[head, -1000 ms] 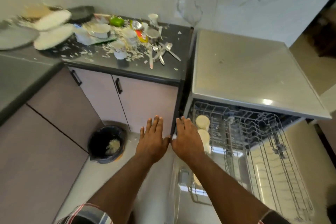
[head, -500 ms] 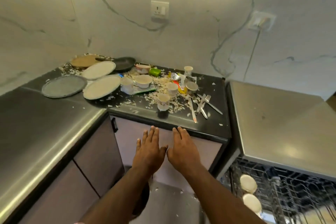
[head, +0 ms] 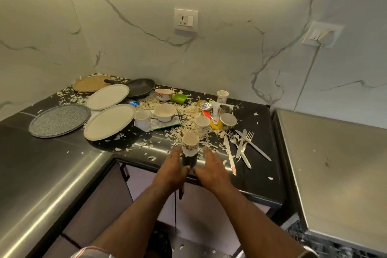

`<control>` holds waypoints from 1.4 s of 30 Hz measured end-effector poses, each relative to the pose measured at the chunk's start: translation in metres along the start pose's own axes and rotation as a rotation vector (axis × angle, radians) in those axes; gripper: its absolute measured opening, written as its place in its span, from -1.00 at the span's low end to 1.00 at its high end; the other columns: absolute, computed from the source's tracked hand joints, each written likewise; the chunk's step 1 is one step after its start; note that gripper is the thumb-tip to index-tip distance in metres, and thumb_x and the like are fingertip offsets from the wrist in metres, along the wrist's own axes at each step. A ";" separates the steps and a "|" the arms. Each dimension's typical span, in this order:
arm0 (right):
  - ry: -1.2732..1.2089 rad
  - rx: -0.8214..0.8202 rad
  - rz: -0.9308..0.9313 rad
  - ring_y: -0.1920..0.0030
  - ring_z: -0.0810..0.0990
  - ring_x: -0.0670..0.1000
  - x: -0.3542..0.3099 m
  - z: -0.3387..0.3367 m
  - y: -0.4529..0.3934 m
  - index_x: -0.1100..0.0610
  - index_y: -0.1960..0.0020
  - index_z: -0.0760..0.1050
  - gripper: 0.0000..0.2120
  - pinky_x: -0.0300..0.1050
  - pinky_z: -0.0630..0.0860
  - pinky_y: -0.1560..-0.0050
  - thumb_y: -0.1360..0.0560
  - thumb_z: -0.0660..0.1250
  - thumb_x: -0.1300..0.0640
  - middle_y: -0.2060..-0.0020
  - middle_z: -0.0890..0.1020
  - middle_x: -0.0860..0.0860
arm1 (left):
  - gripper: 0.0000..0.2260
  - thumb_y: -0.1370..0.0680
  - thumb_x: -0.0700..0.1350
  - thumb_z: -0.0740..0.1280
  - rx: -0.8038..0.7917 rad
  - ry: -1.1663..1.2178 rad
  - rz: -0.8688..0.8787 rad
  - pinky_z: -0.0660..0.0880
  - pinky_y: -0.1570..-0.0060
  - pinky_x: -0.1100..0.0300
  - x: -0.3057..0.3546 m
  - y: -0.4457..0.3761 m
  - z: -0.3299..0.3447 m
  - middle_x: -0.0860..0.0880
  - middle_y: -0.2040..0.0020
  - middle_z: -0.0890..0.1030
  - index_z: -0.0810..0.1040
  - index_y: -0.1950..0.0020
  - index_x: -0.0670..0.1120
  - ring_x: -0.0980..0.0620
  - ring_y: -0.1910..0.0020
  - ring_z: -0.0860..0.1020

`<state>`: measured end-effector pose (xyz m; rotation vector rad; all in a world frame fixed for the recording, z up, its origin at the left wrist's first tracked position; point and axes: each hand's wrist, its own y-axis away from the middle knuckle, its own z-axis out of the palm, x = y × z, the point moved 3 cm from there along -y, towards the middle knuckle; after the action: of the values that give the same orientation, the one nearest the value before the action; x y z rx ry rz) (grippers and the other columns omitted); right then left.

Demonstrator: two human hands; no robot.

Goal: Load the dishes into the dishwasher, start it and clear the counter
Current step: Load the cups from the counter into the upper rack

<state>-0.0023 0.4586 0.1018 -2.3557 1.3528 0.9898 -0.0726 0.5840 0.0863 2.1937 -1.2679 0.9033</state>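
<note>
A patterned paper cup stands near the black counter's front edge. My left hand and my right hand reach out on either side of it with fingers straight, holding nothing. Behind it lie more cups, white bowls, two cream plates, a grey plate, a black pan and a pile of forks and knives. Paper scraps litter the counter. The dishwasher's steel top is at the right, a corner of its rack below it.
A brown round board sits at the back left. A green sponge, foil and wrappers lie among the scraps. The steel counter runs along the left. Wall sockets are on the marble backsplash.
The view has risen from the dishwasher rack and bin to the counter. Both hands have moved up and forward to either side of the front paper cup.
</note>
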 end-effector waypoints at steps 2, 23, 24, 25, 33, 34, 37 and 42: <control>-0.042 -0.009 0.010 -0.46 0.34 0.10 -0.001 -0.009 -0.027 0.08 -0.57 0.18 -0.29 -0.06 0.33 -0.36 -0.51 0.40 0.08 -0.49 0.37 0.09 | -0.18 -0.52 -0.05 0.47 0.006 -0.010 -0.023 0.20 -0.48 0.08 0.004 -0.027 -0.004 -0.10 -0.58 0.25 0.05 -0.63 -0.08 -0.06 -0.55 0.22; -0.149 0.207 0.223 -0.14 0.59 0.09 0.028 0.002 -0.211 0.05 -0.28 0.44 -0.22 0.09 0.57 -0.08 -0.16 0.64 -0.17 -0.12 0.62 0.00 | -0.44 -0.36 0.01 0.61 0.108 0.296 -0.068 0.52 -0.07 0.21 -0.023 -0.161 -0.017 0.09 -0.11 0.52 0.38 -0.21 0.06 0.15 -0.11 0.54; -0.153 0.221 0.227 -0.13 0.60 0.09 0.027 0.004 -0.213 0.04 -0.25 0.45 -0.24 0.08 0.57 -0.07 -0.17 0.64 -0.18 -0.11 0.63 -0.01 | -0.44 -0.37 -0.01 0.61 0.098 0.313 -0.073 0.51 -0.07 0.23 -0.027 -0.163 -0.018 0.08 -0.13 0.52 0.39 -0.24 0.05 0.16 -0.11 0.53; -0.165 0.239 0.232 -0.13 0.59 0.09 0.025 0.004 -0.213 0.05 -0.25 0.45 -0.26 0.07 0.56 -0.07 -0.19 0.64 -0.17 -0.11 0.63 -0.01 | -0.43 -0.38 -0.02 0.61 0.091 0.334 -0.073 0.49 -0.06 0.25 -0.029 -0.165 -0.019 0.06 -0.15 0.51 0.39 -0.27 0.02 0.15 -0.12 0.53; -0.607 0.342 0.236 -0.06 0.61 -0.03 0.022 -0.009 -0.187 0.04 -0.30 0.37 -0.24 0.00 0.59 -0.05 -0.24 0.65 -0.13 -0.08 0.60 -0.06 | -0.19 -0.40 0.04 0.58 0.059 0.478 -0.095 0.51 -0.26 0.02 -0.033 -0.168 -0.018 0.01 -0.29 0.45 0.23 -0.54 0.01 -0.01 -0.23 0.51; -0.714 0.339 0.268 -0.06 0.64 -0.01 0.026 -0.011 -0.181 0.02 -0.30 0.39 -0.25 0.03 0.62 -0.06 -0.23 0.65 -0.13 -0.09 0.63 -0.04 | -0.14 -0.40 0.05 0.59 0.047 0.489 -0.096 0.50 -0.27 0.00 -0.029 -0.167 -0.016 0.02 -0.27 0.43 0.18 -0.57 0.03 -0.01 -0.21 0.51; -1.062 0.303 0.303 -0.06 0.70 0.06 0.033 -0.022 -0.158 0.05 -0.27 0.47 -0.45 0.05 0.66 -0.05 -0.35 0.62 0.07 -0.11 0.67 0.06 | -0.16 -0.38 0.04 0.60 0.008 0.542 -0.058 0.54 -0.21 0.01 -0.012 -0.159 -0.008 0.03 -0.27 0.46 0.23 -0.54 0.02 0.02 -0.16 0.54; -1.316 0.247 0.245 -0.08 0.70 0.12 0.046 -0.041 -0.109 0.11 -0.21 0.56 -0.57 0.04 0.64 -0.01 -0.38 0.56 0.19 -0.09 0.71 0.13 | -0.29 -0.36 -0.03 0.62 -0.033 0.734 -0.056 0.53 -0.27 0.01 0.013 -0.135 0.016 -0.03 -0.26 0.57 0.39 -0.44 -0.01 0.00 -0.25 0.55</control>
<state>0.1223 0.4656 0.0896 -0.8842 1.0350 1.7858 0.0552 0.6301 0.0771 1.6045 -0.8413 1.4621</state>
